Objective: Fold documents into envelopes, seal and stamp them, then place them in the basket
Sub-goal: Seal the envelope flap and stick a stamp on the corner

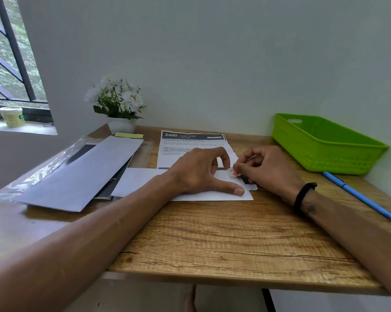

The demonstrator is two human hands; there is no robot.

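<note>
Under my left hand (196, 172) lies the white envelope (142, 182), flat on the table (212, 233). My thumb is pressed down on its near edge, and my first finger is bent down onto it near its top corner. That hand does not close round anything; it only pins the envelope.

Just to the right of it, my right hand (264, 167) has its fingers curled in a tight grip on a small stamp (232, 172). The stamp is pinched at the fingertips and sits right at the envelope's corner. I cannot tell if it is stuck down yet.

Here is what I think could go wrong. The stamp is tiny and sticky, so it could cling to my finger and come away when I lift. It could also go on crooked, or hang over the edge, if I press before it is lined up. If my left thumb slips, the envelope could slide on the smooth wood and the stamp would land in the wrong spot.

Behind both hands lies a printed sheet (178, 144). The stamp could catch on that paper if I drift too far back.

Far off to the right of my right hand sits the green basket (325, 152), with a blue pen (358, 195) near it. To the left of my left hand there is a pile of more envelopes (82, 174).
</note>
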